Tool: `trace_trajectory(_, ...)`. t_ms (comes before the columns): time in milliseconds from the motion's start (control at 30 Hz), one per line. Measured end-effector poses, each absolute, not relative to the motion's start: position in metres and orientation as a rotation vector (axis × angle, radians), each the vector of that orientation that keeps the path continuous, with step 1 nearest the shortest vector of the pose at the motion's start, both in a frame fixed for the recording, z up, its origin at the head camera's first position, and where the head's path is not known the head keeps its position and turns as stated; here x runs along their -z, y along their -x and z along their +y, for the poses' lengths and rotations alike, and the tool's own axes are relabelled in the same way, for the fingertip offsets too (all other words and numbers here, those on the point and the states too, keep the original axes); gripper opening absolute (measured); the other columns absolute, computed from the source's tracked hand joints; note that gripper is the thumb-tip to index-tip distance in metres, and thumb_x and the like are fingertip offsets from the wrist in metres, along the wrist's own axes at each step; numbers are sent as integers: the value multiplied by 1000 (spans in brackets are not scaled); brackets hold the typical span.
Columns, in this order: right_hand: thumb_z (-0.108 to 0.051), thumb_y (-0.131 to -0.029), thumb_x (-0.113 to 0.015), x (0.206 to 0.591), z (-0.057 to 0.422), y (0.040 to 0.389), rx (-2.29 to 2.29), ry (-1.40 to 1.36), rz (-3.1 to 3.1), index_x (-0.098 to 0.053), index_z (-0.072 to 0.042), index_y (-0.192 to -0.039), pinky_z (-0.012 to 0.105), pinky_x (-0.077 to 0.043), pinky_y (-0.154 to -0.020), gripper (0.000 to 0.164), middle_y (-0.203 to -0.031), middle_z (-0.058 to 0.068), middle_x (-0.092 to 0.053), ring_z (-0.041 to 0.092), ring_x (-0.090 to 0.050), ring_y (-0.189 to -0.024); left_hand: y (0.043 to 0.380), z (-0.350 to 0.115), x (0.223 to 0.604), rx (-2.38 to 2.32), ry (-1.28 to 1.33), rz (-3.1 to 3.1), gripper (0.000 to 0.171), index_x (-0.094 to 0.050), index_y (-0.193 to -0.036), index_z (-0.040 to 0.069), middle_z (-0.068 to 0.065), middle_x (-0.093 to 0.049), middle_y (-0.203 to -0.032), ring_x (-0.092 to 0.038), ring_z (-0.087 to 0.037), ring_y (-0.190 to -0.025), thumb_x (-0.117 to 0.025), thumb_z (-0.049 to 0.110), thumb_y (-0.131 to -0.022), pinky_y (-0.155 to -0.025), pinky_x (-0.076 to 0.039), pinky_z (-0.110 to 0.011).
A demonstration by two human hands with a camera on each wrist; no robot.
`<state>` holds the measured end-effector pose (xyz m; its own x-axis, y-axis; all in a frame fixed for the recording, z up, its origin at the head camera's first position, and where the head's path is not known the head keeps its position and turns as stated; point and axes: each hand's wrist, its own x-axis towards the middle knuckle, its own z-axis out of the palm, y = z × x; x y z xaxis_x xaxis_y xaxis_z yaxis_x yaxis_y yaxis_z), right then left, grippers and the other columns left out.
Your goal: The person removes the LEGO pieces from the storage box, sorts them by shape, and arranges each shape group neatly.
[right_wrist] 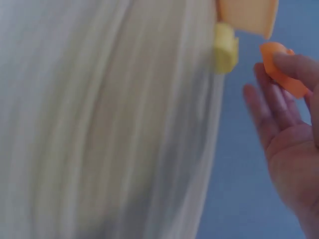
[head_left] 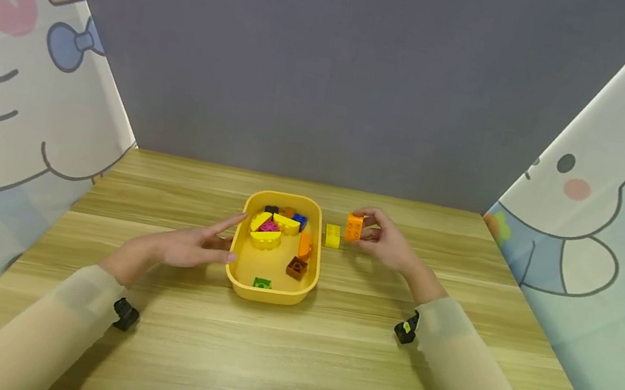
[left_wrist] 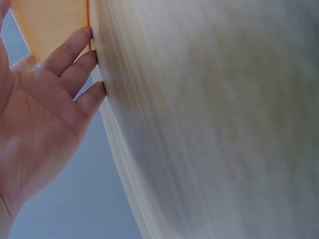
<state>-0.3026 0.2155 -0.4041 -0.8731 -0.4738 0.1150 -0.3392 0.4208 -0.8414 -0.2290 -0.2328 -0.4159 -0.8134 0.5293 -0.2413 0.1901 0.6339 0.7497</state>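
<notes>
An orange toy brick (head_left: 353, 227) is pinched between the thumb and fingers of my right hand (head_left: 385, 239), held above the table just right of a yellow brick (head_left: 333, 236). That yellow brick stands on the table beside a yellow tub (head_left: 268, 295). Against the tub's left side rests my left hand (head_left: 193, 247), its fingers spread and fairly straight at the rim and wall. Inside the tub lie several yellow half-round bricks (head_left: 265, 239), a magenta brick (head_left: 270, 226), an orange half-round brick (head_left: 305, 247), a brown brick (head_left: 296, 267) and a green brick (head_left: 262, 283).
A wood-grain table (head_left: 269, 369) carries everything. Behind it stands a dark grey panel (head_left: 334, 73), with cartoon-printed cloths on the left (head_left: 15, 66) and right (head_left: 618, 207). A blue brick (head_left: 299, 221) and a black brick (head_left: 271, 209) lie at the tub's far end.
</notes>
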Motion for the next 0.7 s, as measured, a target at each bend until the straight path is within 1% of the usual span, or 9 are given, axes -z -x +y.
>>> trace_trajectory(100, 2, -97, -79, 411, 224, 310, 1321, 676, 2583, -54, -3, -152, 39, -60, -102, 61, -132, 24, -64, 35, -70, -116, 229, -233, 416, -1036, -562, 2410, 96, 2, -176, 45, -26, -37, -175, -36, -51, -162, -64, 57, -108, -130, -27, -74)
trace_trajectory(167, 1, -98, -79, 414, 228, 315, 1269, 659, 2593, -54, -3, -152, 42, -60, -103, 60, -132, 24, -66, 33, -69, -116, 230, -233, 416, -1031, -561, 2409, 96, 2, -176, 44, -26, -37, -175, -36, -51, -162, -64, 57, -108, -130, -27, -74)
trace_trajectory(267, 2, -99, -77, 418, 231, 319, 1244, 653, 2573, -52, -1, -154, 40, -60, -98, 60, -132, 26, -66, 34, -69, -116, 229, -232, 417, -1021, -559, 2414, 96, 3, -176, 45, -26, -38, -175, -36, -51, -162, -63, 58, -108, -130, -27, -75)
trace_trajectory(400, 1, -101, -75, 420, 232, 323, 1209, 649, 2567, -52, -1, -156, 34, -59, -92, 60, -133, 26, -66, 32, -68, -114, 229, -232, 417, -1021, -554, 2417, 95, 3, -176, 47, -26, -37, -175, -36, -51, -162, -63, 58, -108, -129, -27, -76)
trace_trajectory(600, -2, -102, -75, 421, 233, 325, 1171, 639, 2549, -50, -1, -159, 34, -59, -92, 61, -136, 27, -65, 33, -68, -117, 230, -232, 418, -1031, -560, 2410, 95, 2, -176, 46, -26, -37, -175, -35, -51, -162, -64, 57, -108, -129, -29, -75)
trace_trajectory(700, -3, -103, -73, 421, 232, 325, 1170, 641, 2526, -49, -1, -160, 36, -60, -93, 61, -137, 28, -64, 35, -67, -120, 230, -232, 418, -1036, -553, 2407, 95, 2, -176, 46, -26, -36, -175, -35, -50, -163, -64, 57, -108, -129, -28, -74)
